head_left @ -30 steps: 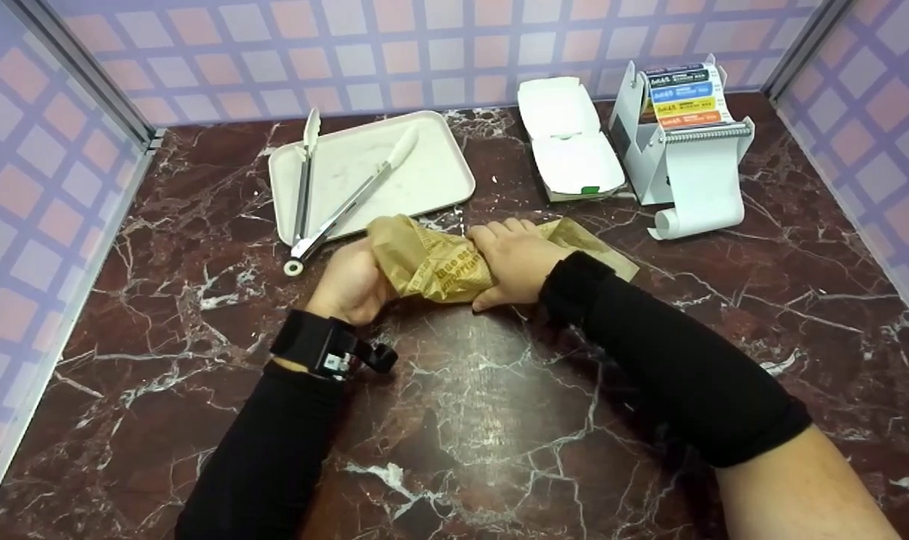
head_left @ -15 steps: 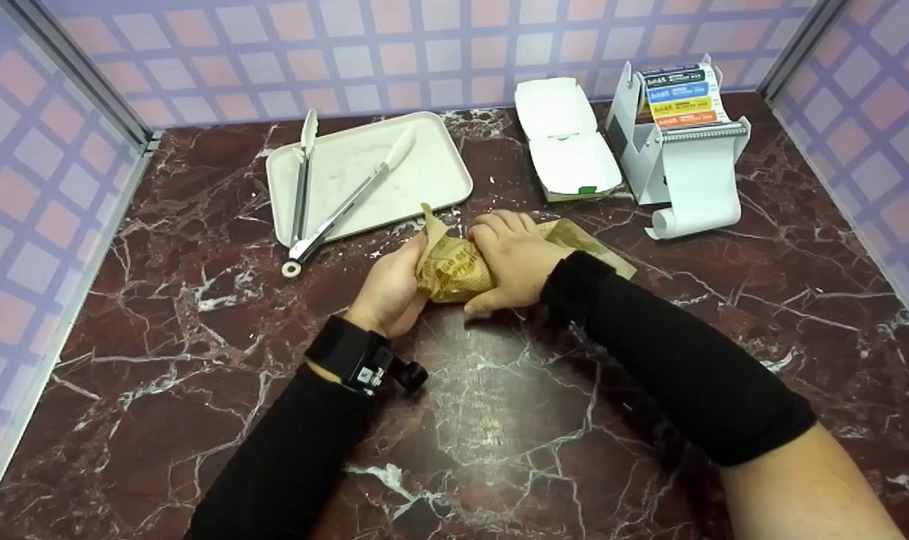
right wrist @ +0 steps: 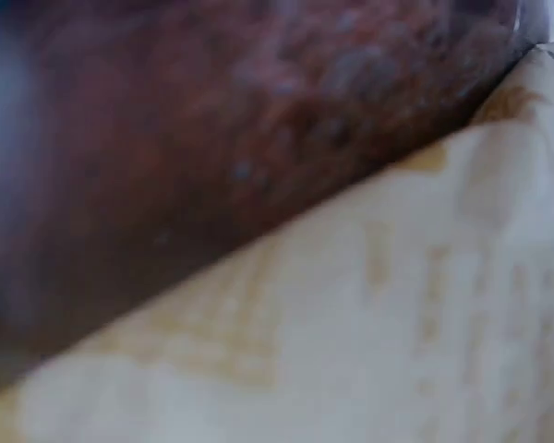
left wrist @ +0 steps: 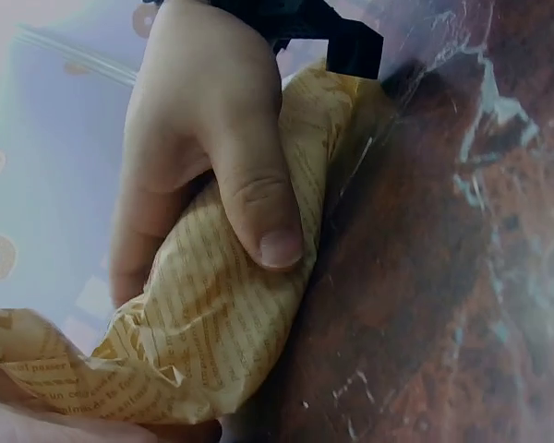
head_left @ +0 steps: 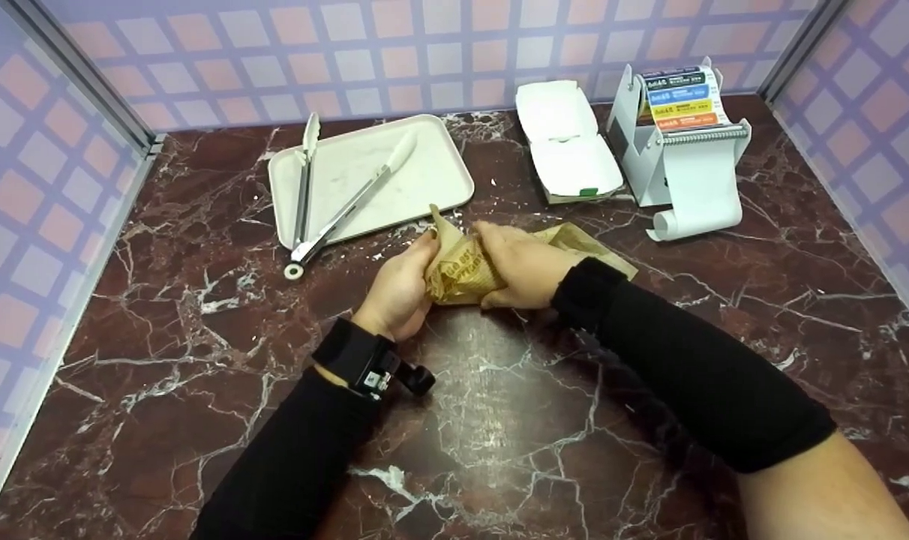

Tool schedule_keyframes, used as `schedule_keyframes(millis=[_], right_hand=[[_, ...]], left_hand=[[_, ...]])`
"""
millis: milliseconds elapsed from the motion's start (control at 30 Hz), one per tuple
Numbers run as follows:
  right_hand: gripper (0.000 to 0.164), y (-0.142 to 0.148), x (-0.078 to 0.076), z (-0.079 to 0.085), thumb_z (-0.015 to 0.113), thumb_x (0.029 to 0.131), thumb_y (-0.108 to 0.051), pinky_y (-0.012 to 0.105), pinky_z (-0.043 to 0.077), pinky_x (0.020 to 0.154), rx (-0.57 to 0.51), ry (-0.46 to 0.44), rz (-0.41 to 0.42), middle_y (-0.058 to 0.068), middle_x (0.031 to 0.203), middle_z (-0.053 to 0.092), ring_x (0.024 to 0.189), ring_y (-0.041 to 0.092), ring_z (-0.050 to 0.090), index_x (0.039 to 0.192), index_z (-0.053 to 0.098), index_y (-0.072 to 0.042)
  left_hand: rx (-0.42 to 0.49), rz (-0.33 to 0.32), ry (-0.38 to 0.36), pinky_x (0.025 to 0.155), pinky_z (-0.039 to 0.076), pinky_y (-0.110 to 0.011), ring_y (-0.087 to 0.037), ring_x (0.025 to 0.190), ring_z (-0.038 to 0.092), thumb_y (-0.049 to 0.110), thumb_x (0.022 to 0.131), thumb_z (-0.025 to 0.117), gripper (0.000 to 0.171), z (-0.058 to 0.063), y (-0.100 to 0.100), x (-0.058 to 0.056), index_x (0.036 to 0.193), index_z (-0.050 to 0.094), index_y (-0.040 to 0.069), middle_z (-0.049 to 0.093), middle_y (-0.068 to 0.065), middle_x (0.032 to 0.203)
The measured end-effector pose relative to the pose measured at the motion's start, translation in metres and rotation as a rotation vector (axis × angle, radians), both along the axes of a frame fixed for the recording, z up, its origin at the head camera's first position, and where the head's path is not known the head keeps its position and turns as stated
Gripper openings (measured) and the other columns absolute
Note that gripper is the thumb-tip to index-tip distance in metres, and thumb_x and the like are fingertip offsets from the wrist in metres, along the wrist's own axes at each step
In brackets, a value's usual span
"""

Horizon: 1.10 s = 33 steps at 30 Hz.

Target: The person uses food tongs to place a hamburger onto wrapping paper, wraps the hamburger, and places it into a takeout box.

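A bundle of tan, printed food wrapping paper (head_left: 462,274) lies on the table between my hands; whatever it encloses is hidden. My right hand (head_left: 526,262) grips it from above. In the left wrist view, the right hand's thumb (left wrist: 268,212) presses on the near side of the paper while its fingers go over the far side. At the bundle's left end, my left hand (head_left: 398,289) holds the paper, and a pointed flap sticks up beside it. Most of the left fingers are hidden. Only blurred printed paper (right wrist: 351,332) and tabletop appear in the right wrist view.
Behind the hands is a cream tray (head_left: 432,180) with opened tongs (head_left: 342,214) lying across its left part. An open white takeaway box (head_left: 574,157) stands at the back. Right of it is a label dispenser (head_left: 646,169) with coloured rolls and a hanging white strip.
My left hand has moved right and in against the bundle, folding its loose left end inward so that a pointed flap stands up. The right hand keeps its grip, fingers shifting slightly.
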State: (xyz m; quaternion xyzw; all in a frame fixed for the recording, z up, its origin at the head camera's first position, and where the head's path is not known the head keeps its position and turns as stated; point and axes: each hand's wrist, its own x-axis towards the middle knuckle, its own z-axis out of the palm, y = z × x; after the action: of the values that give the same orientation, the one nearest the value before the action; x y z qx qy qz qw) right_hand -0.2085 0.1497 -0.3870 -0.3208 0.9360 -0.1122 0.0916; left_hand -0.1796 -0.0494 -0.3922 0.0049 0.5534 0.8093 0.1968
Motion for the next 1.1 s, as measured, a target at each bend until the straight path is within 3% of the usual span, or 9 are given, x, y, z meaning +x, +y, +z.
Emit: schedule_keyframes(millis=[133,200,333,400,500,633,833,1000,1100], right_hand=[[0.108,0.007,0.002,-0.001,0.075,0.064,-0.057,0.049,0.022,0.113,-0.036,0.018,-0.024,0.018,0.147,0.03,0.134,0.035,0.031,0.145,0.022,-0.008],[0.108,0.009,0.004,-0.001,0.068,0.068,-0.063,0.054,0.011,0.114,0.031,0.035,-0.014,0.018,0.153,0.019,0.14,0.038,0.017,0.148,0.018,-0.01],[0.11,0.01,0.007,0.001,0.058,0.074,-0.068,0.055,0.004,0.115,0.135,0.015,0.012,0.018,0.155,0.005,0.142,0.039,0.005,0.15,0.004,-0.01],[0.11,0.01,0.007,0.002,0.059,0.076,-0.063,0.052,0.003,0.116,0.162,-0.014,0.019,0.018,0.155,0.002,0.142,0.038,0.005,0.149,-0.001,-0.009],[0.106,0.009,0.006,0.004,0.062,0.076,-0.052,0.049,0.004,0.117,0.194,-0.035,0.016,0.017,0.156,0.005,0.142,0.035,0.007,0.149,-0.002,-0.008],[0.096,0.01,0.005,0.003,0.064,0.077,-0.04,0.048,0.006,0.117,0.201,-0.026,0.028,0.016,0.153,0.015,0.142,0.03,0.012,0.149,0.01,-0.007],[0.076,0.013,0.004,0.002,0.063,0.08,-0.034,0.051,0.01,0.116,0.151,-0.016,0.064,0.018,0.144,0.034,0.137,0.032,0.025,0.141,0.028,-0.006],[0.077,0.015,-0.001,0.001,0.063,0.083,-0.038,0.045,0.016,0.115,0.018,0.016,0.189,0.012,0.148,0.033,0.136,0.027,0.03,0.145,0.029,-0.009],[0.085,0.015,-0.005,-0.001,0.067,0.081,-0.041,0.042,0.016,0.116,-0.07,0.038,0.228,0.005,0.154,0.022,0.14,0.022,0.022,0.148,0.023,-0.014]], left_hand=[[-0.035,0.011,-0.004,0.114,0.024,-0.029,-0.014,0.143,0.012,0.024,0.098,0.041,0.062,0.003,0.004,0.0,0.149,0.009,0.009,0.006,0.001,0.157],[-0.049,0.01,0.001,0.114,0.022,-0.03,-0.014,0.143,0.01,0.024,0.098,0.041,0.062,0.004,0.006,0.001,0.149,0.008,0.009,0.006,0.001,0.157],[-0.055,-0.007,0.018,0.115,0.022,-0.03,-0.013,0.142,0.014,0.026,0.098,0.041,0.061,0.007,0.009,0.001,0.149,0.01,0.011,0.007,0.003,0.157],[-0.037,-0.023,0.025,0.113,0.028,-0.033,-0.017,0.14,0.024,0.028,0.098,0.04,0.059,0.009,0.01,0.001,0.149,0.013,0.015,0.013,0.003,0.156],[-0.075,-0.032,0.047,0.112,0.028,-0.032,-0.015,0.139,0.027,0.03,0.098,0.04,0.058,0.013,0.015,0.0,0.149,0.014,0.019,0.014,0.006,0.156],[-0.247,-0.027,0.085,0.117,0.012,-0.028,-0.009,0.143,0.007,0.026,0.098,0.039,0.061,0.017,0.025,0.0,0.149,0.006,0.013,0.004,0.006,0.157],[-0.534,-0.06,0.135,0.116,-0.009,-0.034,-0.014,0.142,-0.014,0.03,0.097,0.038,0.065,0.02,0.041,0.001,0.148,0.002,0.01,-0.013,0.002,0.154],[-0.761,-0.139,0.193,0.114,-0.014,-0.044,-0.024,0.138,-0.024,0.032,0.094,0.037,0.068,0.018,0.05,0.001,0.148,0.0,0.015,-0.024,0.001,0.151],[-0.801,-0.166,0.212,0.114,-0.013,-0.044,-0.025,0.138,-0.025,0.028,0.091,0.039,0.07,0.016,0.051,0.0,0.148,0.0,0.016,-0.024,0.0,0.151]])
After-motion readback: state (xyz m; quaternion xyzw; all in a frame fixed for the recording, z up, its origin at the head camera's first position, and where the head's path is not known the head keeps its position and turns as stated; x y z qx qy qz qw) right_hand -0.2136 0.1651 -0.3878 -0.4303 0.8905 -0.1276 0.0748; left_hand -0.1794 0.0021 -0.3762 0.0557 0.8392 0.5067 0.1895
